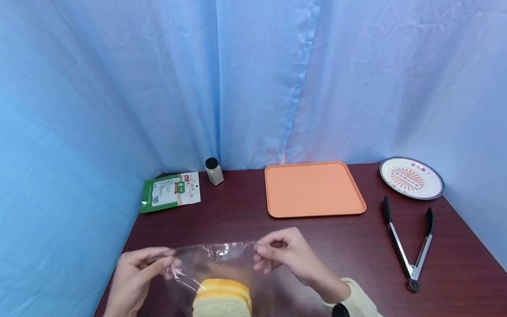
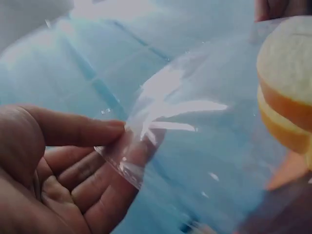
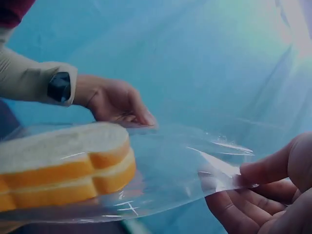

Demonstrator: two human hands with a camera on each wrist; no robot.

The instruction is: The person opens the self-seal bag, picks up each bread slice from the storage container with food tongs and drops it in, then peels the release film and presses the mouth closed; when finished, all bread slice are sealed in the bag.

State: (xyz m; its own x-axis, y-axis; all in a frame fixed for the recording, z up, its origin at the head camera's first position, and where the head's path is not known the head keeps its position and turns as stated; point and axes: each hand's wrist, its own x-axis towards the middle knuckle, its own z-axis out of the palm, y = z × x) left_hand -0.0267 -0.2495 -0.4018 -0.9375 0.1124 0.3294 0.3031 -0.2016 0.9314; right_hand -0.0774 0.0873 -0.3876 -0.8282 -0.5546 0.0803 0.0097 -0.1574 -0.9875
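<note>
A clear plastic bag (image 1: 222,253) is stretched between both hands at the front of the table. Inside it lie two stacked bread slices (image 1: 222,297) with orange-brown crusts; the lower part is cut off by the head view's edge. My left hand (image 1: 132,277) pinches the bag's upper left corner between thumb and fingers. At the upper right corner, my right hand (image 1: 287,255) pinches the film the same way. The left wrist view shows the thumb of the left hand (image 2: 73,161) pressing the film, with the bread slices (image 2: 287,83) off to the right.
An orange tray (image 1: 314,189) lies at the table's back. Behind the left hand are a green-and-white packet (image 1: 170,192) and a black-capped shaker bottle (image 1: 214,171). To the right, black-tipped tongs (image 1: 400,246) lie spread below a patterned plate (image 1: 412,178). Blue curtains (image 1: 253,83) surround the table.
</note>
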